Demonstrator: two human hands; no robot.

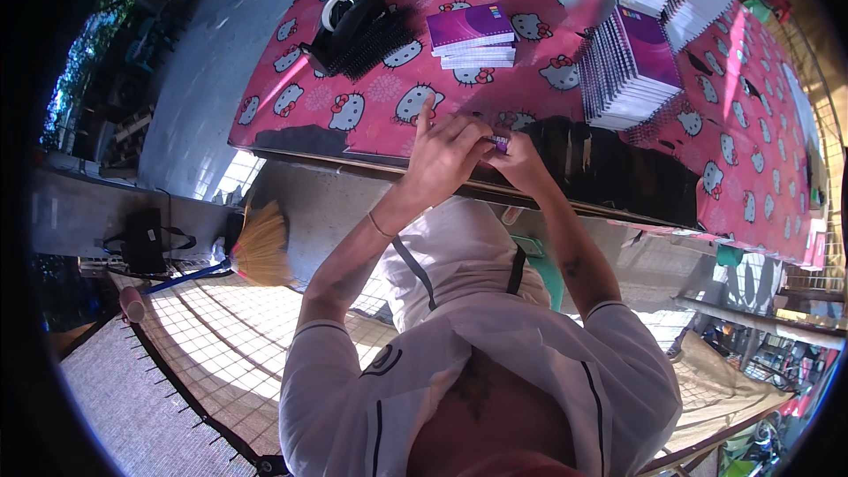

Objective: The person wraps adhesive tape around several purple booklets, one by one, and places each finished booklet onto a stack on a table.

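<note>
Over the near edge of the table, my left hand [447, 152] and my right hand [521, 164] meet around a small purple notepad [500, 142], mostly covered by the fingers. My right hand is closed on its right side. The left hand's fingers curl against its other side, with one digit sticking up. Just beyond lies a short pile of purple-covered notepads [473, 28] with white page edges. Taller stacks of spiral-bound notebooks [632, 66] with purple covers stand to the right.
A black tape dispenser [349, 25] with a tape roll sits at the table's left. The pink cat-print tablecloth [402, 106] is torn along the front, baring a dark strip [618, 168]. A straw broom [262, 246] and a black bag [146, 241] are at the lower left.
</note>
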